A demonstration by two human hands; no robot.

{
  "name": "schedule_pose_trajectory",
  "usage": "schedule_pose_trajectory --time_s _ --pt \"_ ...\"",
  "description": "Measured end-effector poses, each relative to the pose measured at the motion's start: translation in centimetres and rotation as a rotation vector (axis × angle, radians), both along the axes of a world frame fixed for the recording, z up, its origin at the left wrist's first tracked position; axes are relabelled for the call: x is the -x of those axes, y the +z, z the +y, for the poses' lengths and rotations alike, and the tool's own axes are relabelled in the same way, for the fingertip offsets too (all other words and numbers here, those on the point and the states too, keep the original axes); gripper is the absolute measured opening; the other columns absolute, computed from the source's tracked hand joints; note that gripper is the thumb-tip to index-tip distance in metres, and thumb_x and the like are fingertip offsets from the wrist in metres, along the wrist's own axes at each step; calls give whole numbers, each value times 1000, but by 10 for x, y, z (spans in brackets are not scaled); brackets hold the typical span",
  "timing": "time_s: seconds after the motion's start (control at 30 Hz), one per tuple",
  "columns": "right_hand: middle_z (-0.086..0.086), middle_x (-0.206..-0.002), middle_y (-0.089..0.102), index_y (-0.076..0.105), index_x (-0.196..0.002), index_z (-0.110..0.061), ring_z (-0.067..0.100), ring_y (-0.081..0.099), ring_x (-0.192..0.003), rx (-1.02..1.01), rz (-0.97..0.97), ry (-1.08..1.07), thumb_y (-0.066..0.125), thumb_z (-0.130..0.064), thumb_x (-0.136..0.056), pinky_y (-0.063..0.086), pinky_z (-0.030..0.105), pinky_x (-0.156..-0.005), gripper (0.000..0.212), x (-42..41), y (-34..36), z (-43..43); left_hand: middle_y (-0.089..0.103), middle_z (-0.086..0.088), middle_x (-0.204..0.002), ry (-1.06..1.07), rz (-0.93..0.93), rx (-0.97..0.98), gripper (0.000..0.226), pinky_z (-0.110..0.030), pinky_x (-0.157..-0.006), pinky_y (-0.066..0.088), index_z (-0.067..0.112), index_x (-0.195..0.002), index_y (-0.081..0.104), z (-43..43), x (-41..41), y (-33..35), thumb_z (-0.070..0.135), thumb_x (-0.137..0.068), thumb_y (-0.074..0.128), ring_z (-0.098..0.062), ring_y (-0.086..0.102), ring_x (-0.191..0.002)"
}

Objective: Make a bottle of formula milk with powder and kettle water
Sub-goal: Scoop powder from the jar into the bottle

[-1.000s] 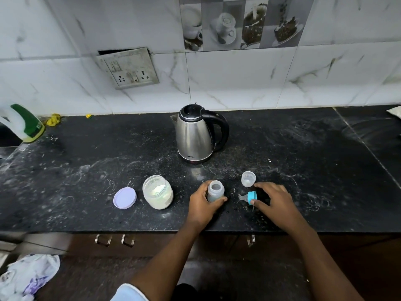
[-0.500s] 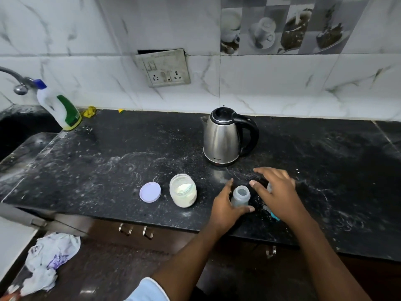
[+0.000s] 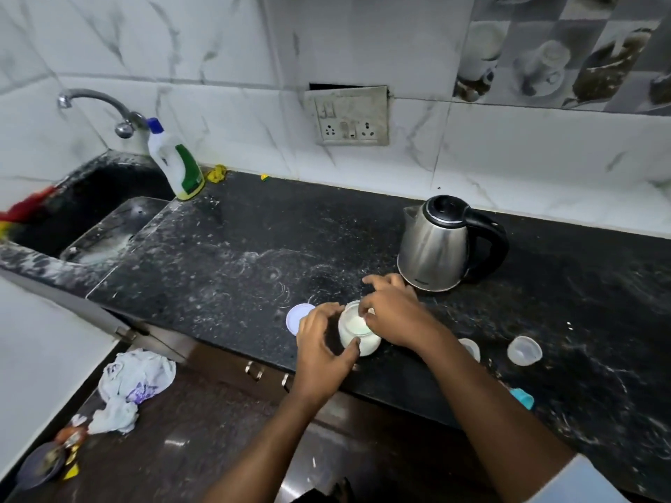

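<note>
Powder jar (image 3: 357, 330) stood upright near the front edge of the black counter (image 3: 225, 255), mouth up, lid off; purple lid (image 3: 296, 315) laid flat just left. Jar clasped at its side by the left hand (image 3: 319, 352). Right hand (image 3: 394, 315) set over the rim, fingertips dipped in; what they pinch is hidden. Feeding bottle (image 3: 471, 348) mostly covered by the right forearm. Kettle (image 3: 441, 243) behind, spout left.

Kettle (image 3: 434, 245) just behind hands (image 3: 392, 314)

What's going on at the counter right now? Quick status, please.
Left hand wrapped around open powder jar. Right hand fingertips at jar mouth. Baby bottle mostly hidden behind right forearm. Kettle untouched; nothing blocking.
</note>
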State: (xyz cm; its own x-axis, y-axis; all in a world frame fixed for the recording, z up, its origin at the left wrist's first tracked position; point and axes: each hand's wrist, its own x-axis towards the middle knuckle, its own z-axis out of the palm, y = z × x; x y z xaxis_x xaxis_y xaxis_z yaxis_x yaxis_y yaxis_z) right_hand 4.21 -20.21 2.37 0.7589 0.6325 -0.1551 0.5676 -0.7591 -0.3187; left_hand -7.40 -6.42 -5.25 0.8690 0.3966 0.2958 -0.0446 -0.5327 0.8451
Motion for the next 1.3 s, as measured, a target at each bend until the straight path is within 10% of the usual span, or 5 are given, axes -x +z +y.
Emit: schedule_pose_trajectory --time_s 0.27,0.5,0.63,1.1,1.3 --pt "7 -144 52 63 -132 -13 34 38 -136 473 -29 44 47 -10 -96 37 49 -108 39 -9 -4 39 47 2 -157 -146 386 -48 127 -40 -122 32 21 -159 37 8 -21 -16 67 -53 90 -18 41 -146" --pt "6 -139 58 60 -133 -17 31 42 -134 468 25 -5 51 -13 -98 38 44 -105 37 -10 -10 40 66 14 -135 -201 303 126 98 -49 -109 50 41 -141 52 10 -31 -33 42 -55 99 -11 63 -128" --pt "7 -135 58 63 -129 -15 32 43 -131 415 0 -26 53 -11 -97 40 45 -104 34 -6 -9 37 68 9 -135 -206 283 233 94 -44 -108 53 23 -144 51 9 -29 -35 20 -64 101 -11 66 -125" --pt "-5 -169 25 75 -119 -18 33 19 -151 227 -58 -101 64 -20 -92 29 49 -112 29 8 -13 27 68 16 -129 -176 216 278 90 -17 -98 49 19 -140 52 2 -30 -31 9 -65 100 -6 66 -121" --pt "-11 -169 24 79 -107 -20 30 16 -152 135 53 -138 63 -23 -92 23 46 -115 22 4 -18 27 67 9 -134 -187 219 259 91 -28 -102 53 21 -142 51 -1 -32 -28 17 -66 101 -9 67 -123"
